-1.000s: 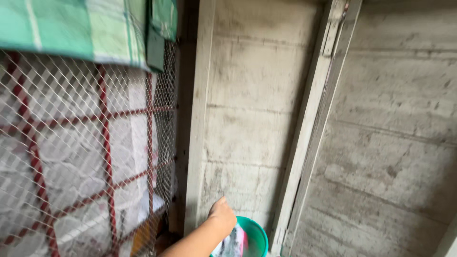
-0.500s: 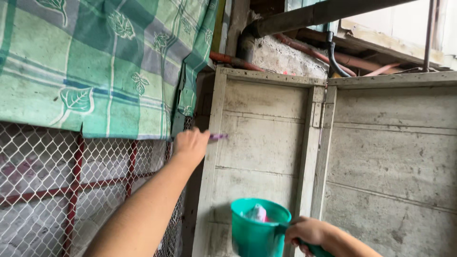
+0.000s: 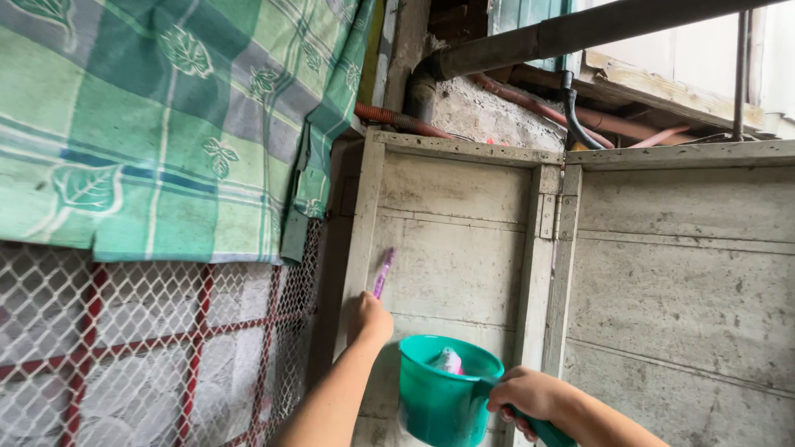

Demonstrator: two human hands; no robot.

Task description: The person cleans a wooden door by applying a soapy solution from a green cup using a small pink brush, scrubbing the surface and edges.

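Holding a purple toothbrush (image 3: 383, 273) upright: left hand (image 3: 369, 319) is fisted around its lower end, brush pointing up against the grey wooden door panel (image 3: 451, 248). Right hand (image 3: 523, 395) has fingers wrapped around the handle of a green plastic dipper (image 3: 443, 397), held low in front of the same panel. Pale pink object sits inside the dipper, can't tell what. Left side: wire mesh with red bars (image 3: 149, 339), green checked cloth (image 3: 166, 116) hanging above. 2 pipes run overhead.
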